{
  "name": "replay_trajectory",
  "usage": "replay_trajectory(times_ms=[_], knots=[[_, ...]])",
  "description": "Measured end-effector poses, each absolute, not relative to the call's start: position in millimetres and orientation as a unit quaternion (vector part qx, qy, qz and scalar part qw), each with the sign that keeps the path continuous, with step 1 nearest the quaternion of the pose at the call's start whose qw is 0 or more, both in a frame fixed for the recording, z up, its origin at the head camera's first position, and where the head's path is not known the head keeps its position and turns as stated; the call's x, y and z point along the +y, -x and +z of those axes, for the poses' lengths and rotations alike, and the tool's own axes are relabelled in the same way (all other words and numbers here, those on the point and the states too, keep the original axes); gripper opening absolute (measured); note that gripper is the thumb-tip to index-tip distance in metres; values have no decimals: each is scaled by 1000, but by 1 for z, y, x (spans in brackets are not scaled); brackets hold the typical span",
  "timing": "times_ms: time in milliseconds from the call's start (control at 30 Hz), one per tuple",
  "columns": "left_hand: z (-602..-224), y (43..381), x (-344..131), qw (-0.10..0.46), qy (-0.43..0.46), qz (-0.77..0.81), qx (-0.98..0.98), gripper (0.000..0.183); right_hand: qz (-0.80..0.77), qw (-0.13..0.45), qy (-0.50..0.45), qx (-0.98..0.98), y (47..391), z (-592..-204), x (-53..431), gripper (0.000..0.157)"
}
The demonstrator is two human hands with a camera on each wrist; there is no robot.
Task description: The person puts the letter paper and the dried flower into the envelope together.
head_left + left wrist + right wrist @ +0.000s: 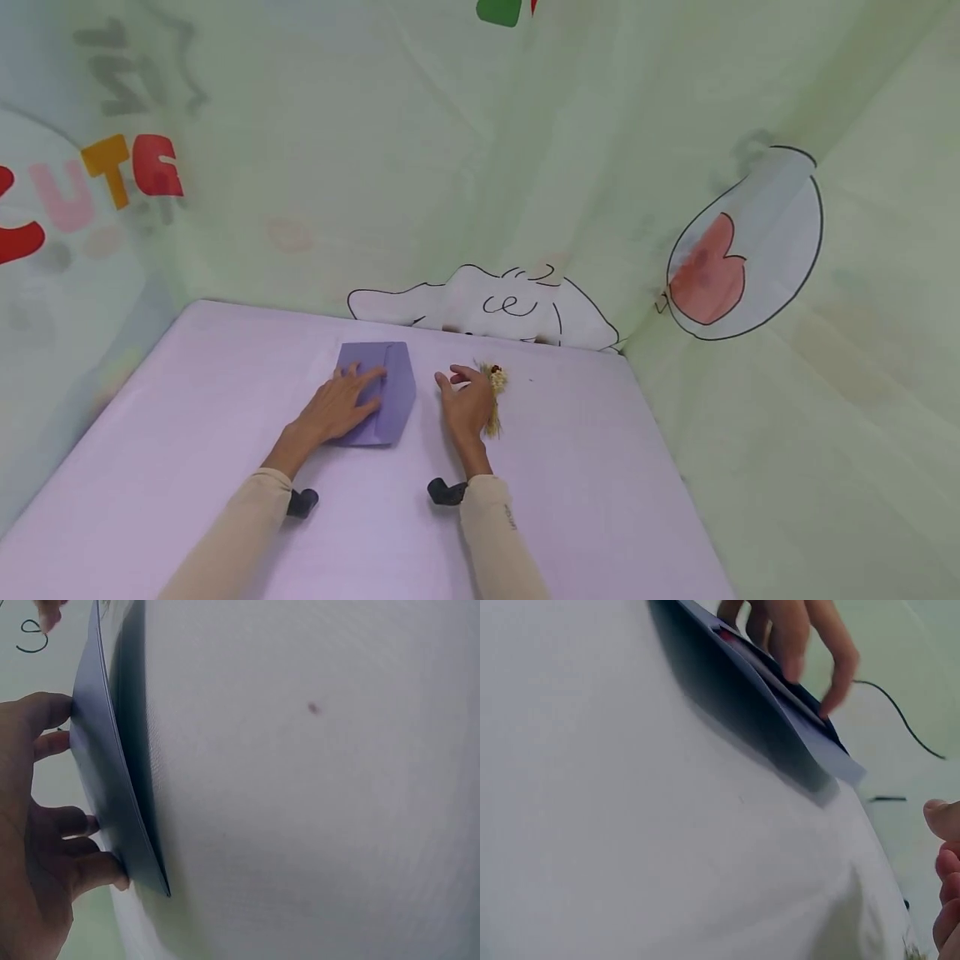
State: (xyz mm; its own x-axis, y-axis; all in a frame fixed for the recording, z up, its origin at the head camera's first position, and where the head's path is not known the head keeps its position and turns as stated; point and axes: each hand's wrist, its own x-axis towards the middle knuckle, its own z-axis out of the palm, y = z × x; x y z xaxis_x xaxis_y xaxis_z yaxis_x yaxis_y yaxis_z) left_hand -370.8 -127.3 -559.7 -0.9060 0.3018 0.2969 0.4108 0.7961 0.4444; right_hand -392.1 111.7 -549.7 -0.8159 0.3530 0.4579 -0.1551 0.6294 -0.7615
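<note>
A purple envelope (401, 392) lies on the table, its pointed flap folded out to the right. Spread across its left part is my left hand (341, 406), fingertips resting on the paper. Seen from the right wrist, the envelope (802, 739) gapes a little, with a whitish and reddish edge showing inside it. My right hand (467, 406) hovers to the right of the envelope, its fingers loosely bent and nothing between thumb and fingers. Just beside it lies a small bunch of dried flowers (497, 377) with straw-coloured stems, partly covered by that hand.
A pale lilac cloth (585, 500) covers the table. Light green fabric walls (360, 167) with printed drawings and letters close off the back and sides. Each wrist wears a dark camera mount, such as the right one (447, 492).
</note>
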Motion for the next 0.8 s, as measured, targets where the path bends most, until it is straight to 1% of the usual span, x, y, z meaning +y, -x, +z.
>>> replay_trajectory(times_ms=[300, 500, 700, 800], knots=[[-561, 369, -137, 92, 184, -251, -946, 56, 425, 343, 154, -823, 391, -551, 148, 28], [-561, 368, -136, 87, 184, -248, -947, 55, 424, 326, 227, -814, 386, -559, 165, 31], [-561, 367, -132, 86, 187, -251, -946, 55, 418, 305, 249, -818, 381, -569, 175, 21], [-562, 368, -128, 95, 195, -257, -942, 55, 415, 299, 256, -820, 381, -574, 179, 18]])
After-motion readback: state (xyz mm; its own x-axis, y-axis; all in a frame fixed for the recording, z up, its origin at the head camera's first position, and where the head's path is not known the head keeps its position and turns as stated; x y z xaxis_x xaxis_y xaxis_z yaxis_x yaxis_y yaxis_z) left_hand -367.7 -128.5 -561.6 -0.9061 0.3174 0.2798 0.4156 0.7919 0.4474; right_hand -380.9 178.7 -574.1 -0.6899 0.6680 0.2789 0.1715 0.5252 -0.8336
